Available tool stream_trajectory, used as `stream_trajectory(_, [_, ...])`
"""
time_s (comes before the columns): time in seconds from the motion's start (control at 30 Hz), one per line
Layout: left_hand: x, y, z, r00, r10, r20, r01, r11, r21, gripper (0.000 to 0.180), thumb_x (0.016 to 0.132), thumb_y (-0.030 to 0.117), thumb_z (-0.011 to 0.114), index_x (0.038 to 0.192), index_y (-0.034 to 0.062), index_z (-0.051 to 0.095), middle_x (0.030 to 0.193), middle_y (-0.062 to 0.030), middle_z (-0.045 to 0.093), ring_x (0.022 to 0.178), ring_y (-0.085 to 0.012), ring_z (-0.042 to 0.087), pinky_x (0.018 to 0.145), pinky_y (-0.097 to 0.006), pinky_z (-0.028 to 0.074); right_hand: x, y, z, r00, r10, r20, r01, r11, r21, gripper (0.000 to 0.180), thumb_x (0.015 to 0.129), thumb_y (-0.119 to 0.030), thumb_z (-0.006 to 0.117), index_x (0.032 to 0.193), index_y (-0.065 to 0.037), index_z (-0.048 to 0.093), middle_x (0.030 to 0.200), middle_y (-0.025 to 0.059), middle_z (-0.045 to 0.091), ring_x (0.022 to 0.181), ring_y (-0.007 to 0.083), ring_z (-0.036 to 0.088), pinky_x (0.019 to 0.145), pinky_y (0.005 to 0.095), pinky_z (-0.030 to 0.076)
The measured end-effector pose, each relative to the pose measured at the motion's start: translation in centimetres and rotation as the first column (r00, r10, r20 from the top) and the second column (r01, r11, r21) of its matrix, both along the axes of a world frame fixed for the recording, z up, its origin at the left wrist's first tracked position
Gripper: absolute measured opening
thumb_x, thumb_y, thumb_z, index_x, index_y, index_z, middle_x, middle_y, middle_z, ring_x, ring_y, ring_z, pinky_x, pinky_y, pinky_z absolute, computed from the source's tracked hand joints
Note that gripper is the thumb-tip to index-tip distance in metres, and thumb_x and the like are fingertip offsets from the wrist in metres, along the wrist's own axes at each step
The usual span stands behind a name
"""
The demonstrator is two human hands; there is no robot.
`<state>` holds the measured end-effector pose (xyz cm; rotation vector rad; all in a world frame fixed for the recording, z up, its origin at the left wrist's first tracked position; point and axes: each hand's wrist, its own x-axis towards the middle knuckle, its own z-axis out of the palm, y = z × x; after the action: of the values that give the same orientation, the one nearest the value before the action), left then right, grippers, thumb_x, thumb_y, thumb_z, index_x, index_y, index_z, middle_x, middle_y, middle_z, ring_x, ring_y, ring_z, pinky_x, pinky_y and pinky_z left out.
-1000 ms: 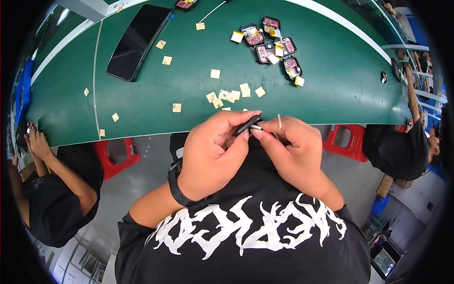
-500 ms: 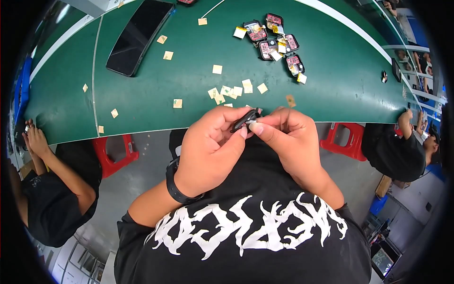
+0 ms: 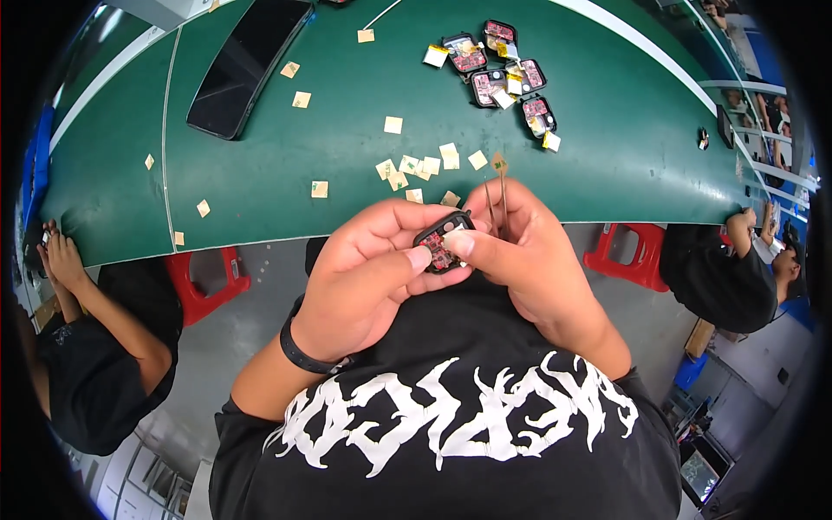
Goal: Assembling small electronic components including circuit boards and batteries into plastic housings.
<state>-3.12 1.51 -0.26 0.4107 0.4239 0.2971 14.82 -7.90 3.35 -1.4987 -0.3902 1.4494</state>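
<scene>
Phone [image 3: 249, 69] on the surface [image 3: 286, 173] at left; left hand [image 3: 351, 282] clamps a small black case [image 3: 439, 252] at the near edge; more cases [image 3: 483, 87] lie beyond; right hand [image 3: 539, 256] presses that same case, gripping tweezers [image 3: 504, 198].

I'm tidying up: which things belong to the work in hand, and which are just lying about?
Likely in the work: handheld black case with red circuit board; thin metal tweezers; matching open black cases; small cream squares.
Likely lying about: black rectangular phone; thin pale rod.
</scene>
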Motion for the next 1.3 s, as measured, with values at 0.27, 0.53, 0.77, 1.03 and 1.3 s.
stream_trajectory(0.27, [-0.3, -0.5, 2.2, 0.999, -0.033, -0.029, 0.042, 0.924, 0.380, 0.040, 0.099, -0.003, 0.047, 0.139, -0.0077, 0.046, 0.142, -0.0268, 0.054, 0.133, -0.0309, 0.056, 0.111, -0.045, 0.049, -0.2, -1.3, -0.4, 0.995, -0.032, -0.095, 0.057, 0.962, 0.268, 0.029, 0.095, -0.002, 0.071, 0.121, 0.004, 0.059, 0.108, 0.0044, 0.063, 0.093, 0.0091, 0.066, 0.082, 0.0252, 0.057])
stream_trajectory(0.53, [-0.7, -0.3, 1.0, 0.995, -0.087, 0.038, 0.033, 0.689, 0.724, 0.044, 0.098, -0.010, 0.043, 0.141, -0.0069, 0.042, 0.145, -0.0312, 0.050, 0.139, -0.0355, 0.050, 0.118, -0.045, 0.039, 0.0, -1.5, -0.4, 0.973, -0.009, -0.231, 0.071, 0.962, 0.265, 0.032, 0.093, 0.001, 0.072, 0.123, 0.004, 0.058, 0.111, 0.0068, 0.062, 0.097, 0.0129, 0.068, 0.087, 0.0283, 0.059])
stream_trajectory(0.77, [-0.4, -0.6, -0.1, 0.993, 0.044, 0.112, -0.087, 0.905, 0.417, 0.042, 0.097, -0.010, 0.044, 0.139, -0.0065, 0.046, 0.141, -0.0222, 0.057, 0.133, -0.0258, 0.056, 0.108, -0.037, 0.050, -0.3, -0.4, -0.7, 0.959, 0.016, -0.285, 0.023, 0.991, 0.134, 0.032, 0.093, 0.000, 0.072, 0.120, 0.002, 0.056, 0.110, 0.0049, 0.061, 0.098, 0.0110, 0.064, 0.087, 0.0278, 0.057])
stream_trajectory(1.03, [0.9, 0.1, 1.3, 0.982, 0.127, -0.136, -0.101, 0.977, 0.187, 0.027, 0.100, 0.004, 0.055, 0.127, -0.0018, 0.052, 0.127, -0.0258, 0.064, 0.111, -0.0293, 0.070, 0.095, -0.042, 0.060, 0.0, -0.5, -1.0, 0.982, 0.094, -0.165, -0.064, 0.982, 0.179, 0.047, 0.095, -0.003, 0.069, 0.139, 0.004, 0.051, 0.123, 0.0063, 0.063, 0.094, 0.0060, 0.060, 0.083, 0.0242, 0.052])
stream_trajectory(1.3, [1.7, 0.1, 0.4, 0.967, 0.169, -0.190, -0.116, 0.958, 0.262, 0.023, 0.097, -0.001, 0.061, 0.119, -0.0005, 0.055, 0.112, -0.0197, 0.070, 0.100, -0.0230, 0.072, 0.083, -0.033, 0.062, 0.1, -0.6, -1.3, 0.989, 0.109, -0.096, -0.086, 0.972, 0.217, 0.040, 0.098, 0.000, 0.065, 0.136, 0.005, 0.054, 0.120, 0.0057, 0.063, 0.093, 0.0059, 0.060, 0.080, 0.0235, 0.051])
